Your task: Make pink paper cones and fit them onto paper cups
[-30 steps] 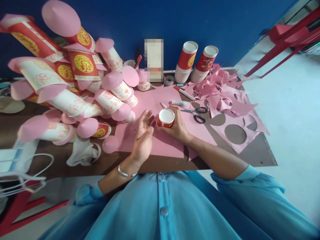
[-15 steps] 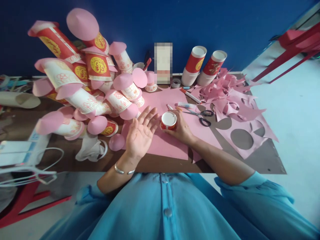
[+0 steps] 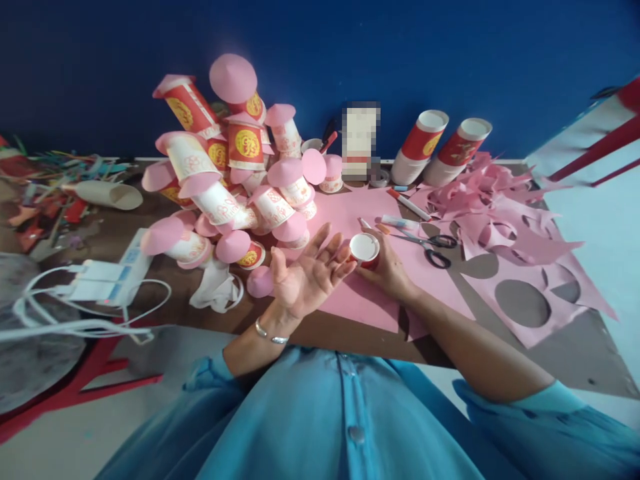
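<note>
My right hand (image 3: 393, 270) is wrapped round a red and white paper cup (image 3: 364, 247), whose pale round end faces up. Palm up and fingers spread, my left hand (image 3: 310, 277) holds nothing; its fingertips are close to the left side of the cup. Both hands are over a pink paper sheet (image 3: 370, 310). Scissors (image 3: 425, 243) with dark handles lie just beyond my right hand, beside a glue stick (image 3: 400, 223) and a red-capped marker (image 3: 410, 205). To the left is a pile of cups with pink paper cones (image 3: 233, 79).
Two stacks of cups (image 3: 417, 147) stand by the blue wall, near pink paper scraps (image 3: 480, 193) and a sheet with round holes (image 3: 500, 280). White cables (image 3: 165, 293), a power strip (image 3: 131, 267) and a white cloth (image 3: 213, 290) lie at the left.
The view has shifted, so the table's contents appear further right. My left hand has moved nearer to the cup, still spread. My right hand keeps hold of the cup.
</note>
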### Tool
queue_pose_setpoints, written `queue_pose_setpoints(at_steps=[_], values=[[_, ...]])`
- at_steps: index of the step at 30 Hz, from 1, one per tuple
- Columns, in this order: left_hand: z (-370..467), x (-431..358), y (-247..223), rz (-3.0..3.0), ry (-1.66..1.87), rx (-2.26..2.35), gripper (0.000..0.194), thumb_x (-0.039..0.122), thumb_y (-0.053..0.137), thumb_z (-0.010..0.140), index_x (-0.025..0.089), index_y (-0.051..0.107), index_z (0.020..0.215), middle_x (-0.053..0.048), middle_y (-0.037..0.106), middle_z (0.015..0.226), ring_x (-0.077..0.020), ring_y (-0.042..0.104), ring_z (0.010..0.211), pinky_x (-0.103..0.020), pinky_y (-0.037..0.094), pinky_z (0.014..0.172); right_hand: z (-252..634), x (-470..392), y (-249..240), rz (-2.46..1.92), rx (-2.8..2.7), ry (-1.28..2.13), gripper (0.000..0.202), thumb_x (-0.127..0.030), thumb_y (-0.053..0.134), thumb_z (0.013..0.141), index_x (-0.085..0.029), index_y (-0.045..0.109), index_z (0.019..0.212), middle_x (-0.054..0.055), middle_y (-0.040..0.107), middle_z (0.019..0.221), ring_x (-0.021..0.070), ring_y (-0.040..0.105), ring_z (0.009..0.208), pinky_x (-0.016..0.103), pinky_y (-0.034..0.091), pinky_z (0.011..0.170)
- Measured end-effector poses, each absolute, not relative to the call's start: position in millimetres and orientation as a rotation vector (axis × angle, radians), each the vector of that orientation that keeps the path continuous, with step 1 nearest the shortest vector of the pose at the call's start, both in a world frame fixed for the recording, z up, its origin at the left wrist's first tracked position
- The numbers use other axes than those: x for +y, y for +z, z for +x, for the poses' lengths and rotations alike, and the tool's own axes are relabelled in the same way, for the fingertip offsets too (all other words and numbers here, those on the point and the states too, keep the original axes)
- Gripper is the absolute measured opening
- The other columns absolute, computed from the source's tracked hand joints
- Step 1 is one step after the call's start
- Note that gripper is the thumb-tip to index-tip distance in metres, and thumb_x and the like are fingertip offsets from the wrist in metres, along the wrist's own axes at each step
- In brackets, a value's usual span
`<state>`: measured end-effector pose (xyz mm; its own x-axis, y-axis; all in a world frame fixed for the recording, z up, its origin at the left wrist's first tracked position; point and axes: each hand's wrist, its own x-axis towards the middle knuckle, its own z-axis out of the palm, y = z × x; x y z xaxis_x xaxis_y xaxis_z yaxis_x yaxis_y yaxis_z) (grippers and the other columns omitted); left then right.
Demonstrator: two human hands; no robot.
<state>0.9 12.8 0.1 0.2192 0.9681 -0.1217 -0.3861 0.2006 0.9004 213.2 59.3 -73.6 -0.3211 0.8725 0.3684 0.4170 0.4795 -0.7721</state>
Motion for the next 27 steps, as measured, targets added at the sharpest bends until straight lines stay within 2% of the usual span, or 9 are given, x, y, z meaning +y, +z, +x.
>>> queue_pose_setpoints(at_steps=[2, 4, 6, 13, 19, 27], values=[[2.4, 15.3, -4.4, 0.842, 1.185, 0.898, 0.082, 0.092, 0.052, 0.085, 0.029, 0.061, 0.137, -0.013, 0.065, 0.144, -0.0338, 0.063, 0.133, -0.053, 0.054, 0.108, 213.0, 59.4, -72.4, -1.098, -1.933, 0.723, 0.081, -0.05, 0.081, 0.088, -0.022, 0.043, 0.154, 0.023, 0.054, 0.158, 0.0402, 0.055, 0.148, 0.063, 0.049, 0.12], [5.8, 18.8, -11.5, 0.826, 1.27, 1.033, 0.061, 0.071, 0.072, 0.086, 0.026, 0.064, 0.127, -0.012, 0.068, 0.134, -0.0296, 0.065, 0.127, -0.048, 0.054, 0.107, 212.8, 59.9, -71.2, -1.096, -1.945, 0.721, 0.082, -0.05, 0.082, 0.087, -0.021, 0.043, 0.153, 0.024, 0.054, 0.158, 0.0405, 0.054, 0.149, 0.064, 0.048, 0.12], [11.1, 22.0, -19.8, 0.852, 1.318, 1.185, 0.054, 0.06, 0.08, 0.085, 0.025, 0.063, 0.124, -0.009, 0.068, 0.13, -0.0254, 0.064, 0.125, -0.043, 0.051, 0.109, 212.5, 60.8, -70.3, -1.082, -1.959, 0.714, 0.084, -0.052, 0.082, 0.086, -0.021, 0.043, 0.153, 0.025, 0.051, 0.16, 0.0406, 0.051, 0.151, 0.064, 0.047, 0.121], [30.4, 27.1, -38.3, 1.146, 1.32, 1.295, 0.061, 0.059, 0.08, 0.086, 0.025, 0.057, 0.132, -0.011, 0.059, 0.137, -0.0229, 0.058, 0.125, -0.038, 0.051, 0.106, 212.3, 62.8, -71.0, -1.044, -1.986, 0.701, 0.082, -0.058, 0.077, 0.09, -0.019, 0.041, 0.153, 0.025, 0.054, 0.156, 0.0392, 0.047, 0.154, 0.063, 0.047, 0.121], [29.6, 29.2, -39.0, 1.213, 1.266, 1.354, 0.063, 0.061, 0.079, 0.086, 0.026, 0.057, 0.133, -0.01, 0.059, 0.125, -0.0227, 0.062, 0.114, -0.039, 0.054, 0.101, 212.8, 62.7, -72.7, -1.051, -1.988, 0.701, 0.084, -0.056, 0.079, 0.089, -0.021, 0.041, 0.155, 0.024, 0.053, 0.157, 0.0395, 0.049, 0.152, 0.062, 0.048, 0.12], [22.5, 29.7, -41.1, 1.228, 1.27, 1.312, 0.062, 0.058, 0.082, 0.083, 0.026, 0.059, 0.13, -0.012, 0.058, 0.137, -0.0243, 0.059, 0.124, -0.039, 0.053, 0.105, 212.9, 62.9, -73.3, -1.007, -1.985, 0.659, 0.079, -0.057, 0.076, 0.092, -0.018, 0.043, 0.153, 0.025, 0.056, 0.154, 0.0386, 0.05, 0.151, 0.06, 0.05, 0.119]])
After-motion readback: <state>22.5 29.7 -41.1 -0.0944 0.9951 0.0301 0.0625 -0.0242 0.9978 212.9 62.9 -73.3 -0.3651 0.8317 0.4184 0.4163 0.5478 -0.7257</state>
